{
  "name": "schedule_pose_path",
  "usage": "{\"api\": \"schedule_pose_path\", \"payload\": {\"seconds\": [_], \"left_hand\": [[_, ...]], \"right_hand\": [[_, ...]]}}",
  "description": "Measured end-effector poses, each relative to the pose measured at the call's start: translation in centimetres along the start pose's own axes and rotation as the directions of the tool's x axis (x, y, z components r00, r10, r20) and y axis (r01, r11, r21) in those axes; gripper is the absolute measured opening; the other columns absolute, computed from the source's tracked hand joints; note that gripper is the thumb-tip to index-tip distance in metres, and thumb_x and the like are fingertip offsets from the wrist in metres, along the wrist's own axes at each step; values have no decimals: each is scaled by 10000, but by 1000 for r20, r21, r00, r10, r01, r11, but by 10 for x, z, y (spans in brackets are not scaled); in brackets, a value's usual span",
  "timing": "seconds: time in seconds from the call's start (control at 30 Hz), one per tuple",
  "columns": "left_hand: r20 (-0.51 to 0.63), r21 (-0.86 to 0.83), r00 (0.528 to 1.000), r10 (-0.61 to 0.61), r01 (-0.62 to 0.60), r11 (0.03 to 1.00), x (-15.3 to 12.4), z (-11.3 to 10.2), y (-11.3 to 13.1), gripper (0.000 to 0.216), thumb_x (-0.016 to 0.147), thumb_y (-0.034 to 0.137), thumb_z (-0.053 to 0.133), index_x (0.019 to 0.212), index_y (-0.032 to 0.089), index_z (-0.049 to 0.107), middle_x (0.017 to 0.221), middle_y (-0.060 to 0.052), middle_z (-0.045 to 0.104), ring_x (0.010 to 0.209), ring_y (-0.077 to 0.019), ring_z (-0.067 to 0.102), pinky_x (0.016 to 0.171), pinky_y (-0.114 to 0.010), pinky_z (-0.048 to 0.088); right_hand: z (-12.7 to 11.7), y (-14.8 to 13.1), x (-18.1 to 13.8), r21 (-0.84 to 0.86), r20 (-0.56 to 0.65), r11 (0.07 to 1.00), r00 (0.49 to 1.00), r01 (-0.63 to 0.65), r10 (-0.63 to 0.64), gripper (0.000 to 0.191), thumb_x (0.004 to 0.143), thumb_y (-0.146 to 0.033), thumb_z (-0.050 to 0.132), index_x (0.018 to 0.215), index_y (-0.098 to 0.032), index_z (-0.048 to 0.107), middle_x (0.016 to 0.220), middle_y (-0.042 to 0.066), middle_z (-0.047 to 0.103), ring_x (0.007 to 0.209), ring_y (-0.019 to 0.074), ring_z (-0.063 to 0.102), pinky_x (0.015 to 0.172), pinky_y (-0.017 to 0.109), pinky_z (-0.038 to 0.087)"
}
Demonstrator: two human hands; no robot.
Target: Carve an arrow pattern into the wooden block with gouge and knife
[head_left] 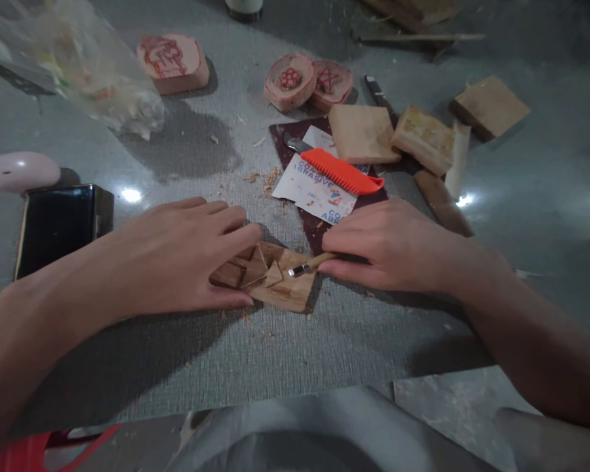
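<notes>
Carved recesses and raised lines mark the top of a small wooden block (292,292) lying on the grey table. My left hand (191,252) grips its left end, thumb along the near side and fingers over the far side. In my right hand (381,246), closed around its handle, is a carving chisel (302,267). Its metal tip points left and sits over the right part of the block; whether it touches the wood I cannot tell. Just beyond my right hand lies an orange-handled cutter (341,172) on sheets of sandpaper (295,180).
Carved round stamps (290,80) and a larger carved block (172,62) lie at the back. Plain wood blocks (364,133) stand at the right. A phone (56,226), a pinkish oval case (22,172) and a plastic bag (98,72) are at the left. Wood shavings (271,182) are scattered about.
</notes>
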State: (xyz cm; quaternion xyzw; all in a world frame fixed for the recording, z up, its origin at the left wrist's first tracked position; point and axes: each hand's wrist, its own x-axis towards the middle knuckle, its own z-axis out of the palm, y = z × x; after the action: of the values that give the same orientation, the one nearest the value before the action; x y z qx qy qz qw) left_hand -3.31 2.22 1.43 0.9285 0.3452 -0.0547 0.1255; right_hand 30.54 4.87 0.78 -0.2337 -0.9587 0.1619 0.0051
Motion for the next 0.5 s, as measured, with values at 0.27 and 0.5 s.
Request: {"api": "schedule_pose_path", "payload": {"seconds": [0.27, 0.5], "left_hand": [[-8, -4, 1000, -6, 6, 1000, 0, 1, 0, 456, 967, 686, 802, 1206, 302, 745, 1079, -85, 789, 941, -336, 734, 876, -485, 551], [-10, -16, 1000, 0, 0, 1000, -1, 2, -1, 468, 985, 679, 784, 1265, 306, 754, 1095, -89, 790, 954, -347, 741, 884, -490, 550]], "right_hand": [[-2, -2, 1, 21, 23, 999, 999, -25, 25, 456, 1238, -487, 517, 912, -229, 704, 761, 23, 676, 688, 189, 501, 705, 369, 281], [-1, -1, 1, 19, 18, 999, 1000, -26, 26, 476, 1244, -495, 492, 900, -232, 689, 754, 24, 672, 676, 189, 486, 701, 374, 286]]}}
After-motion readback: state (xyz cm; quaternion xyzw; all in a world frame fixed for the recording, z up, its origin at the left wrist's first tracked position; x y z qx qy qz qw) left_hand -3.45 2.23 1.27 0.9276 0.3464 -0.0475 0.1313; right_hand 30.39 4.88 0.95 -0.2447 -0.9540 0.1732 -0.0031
